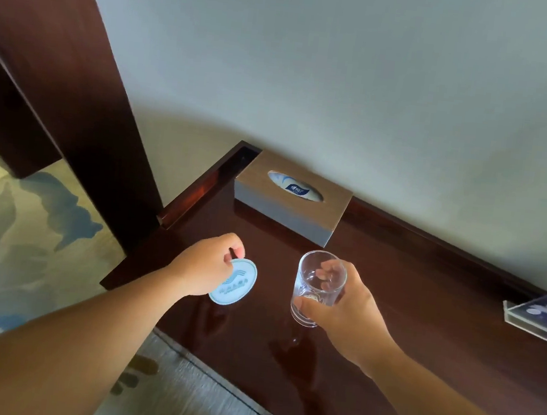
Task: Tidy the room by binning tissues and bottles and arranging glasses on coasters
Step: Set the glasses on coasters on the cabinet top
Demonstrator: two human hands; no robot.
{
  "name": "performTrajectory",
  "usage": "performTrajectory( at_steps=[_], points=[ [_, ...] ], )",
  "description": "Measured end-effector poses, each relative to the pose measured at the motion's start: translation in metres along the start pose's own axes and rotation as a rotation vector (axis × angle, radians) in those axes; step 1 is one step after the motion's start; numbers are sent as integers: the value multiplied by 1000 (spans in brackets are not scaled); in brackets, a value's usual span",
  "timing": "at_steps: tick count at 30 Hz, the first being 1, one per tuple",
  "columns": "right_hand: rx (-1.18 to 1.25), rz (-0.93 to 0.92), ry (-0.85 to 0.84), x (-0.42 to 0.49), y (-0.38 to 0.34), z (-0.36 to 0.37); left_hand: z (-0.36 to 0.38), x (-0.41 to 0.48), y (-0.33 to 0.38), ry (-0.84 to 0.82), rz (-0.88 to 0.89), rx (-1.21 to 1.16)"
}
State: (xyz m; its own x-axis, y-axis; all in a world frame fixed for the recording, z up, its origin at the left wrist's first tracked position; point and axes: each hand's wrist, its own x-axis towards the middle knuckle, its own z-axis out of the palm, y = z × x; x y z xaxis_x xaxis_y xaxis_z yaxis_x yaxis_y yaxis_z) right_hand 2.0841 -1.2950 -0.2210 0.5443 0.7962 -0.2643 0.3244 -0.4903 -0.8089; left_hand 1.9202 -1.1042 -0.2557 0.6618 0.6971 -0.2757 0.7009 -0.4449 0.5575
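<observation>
Your left hand (206,264) pinches a round pale-blue coaster (234,282) by its upper edge, the disc tilted over the left end of the desk (407,308); whether its lower edge touches the wood is unclear. Your right hand (345,312) grips a clear empty glass (319,286), thumb at the near side and fingers curled round the far side, held just right of the coaster and apart from it. Behind both, a brown tissue box (292,197) sits against the wall at the desk's back left corner. Far right, a clear acrylic stand (541,314) with a dark card rests on the desk. Patterned carpet (24,230) lies left of the desk.
</observation>
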Motion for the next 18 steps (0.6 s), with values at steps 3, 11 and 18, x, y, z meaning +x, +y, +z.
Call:
performTrajectory(
  at_steps=[3,11,18],
  points=[
    [18,2,61,-8,-1,-13,-2,8,26,-12,81,-23],
    [38,20,212,-33,12,-69,-2,18,108,-143,309,-74],
    [51,41,328,-48,34,-135,26,37,185,-218,383,-32]
  ],
)
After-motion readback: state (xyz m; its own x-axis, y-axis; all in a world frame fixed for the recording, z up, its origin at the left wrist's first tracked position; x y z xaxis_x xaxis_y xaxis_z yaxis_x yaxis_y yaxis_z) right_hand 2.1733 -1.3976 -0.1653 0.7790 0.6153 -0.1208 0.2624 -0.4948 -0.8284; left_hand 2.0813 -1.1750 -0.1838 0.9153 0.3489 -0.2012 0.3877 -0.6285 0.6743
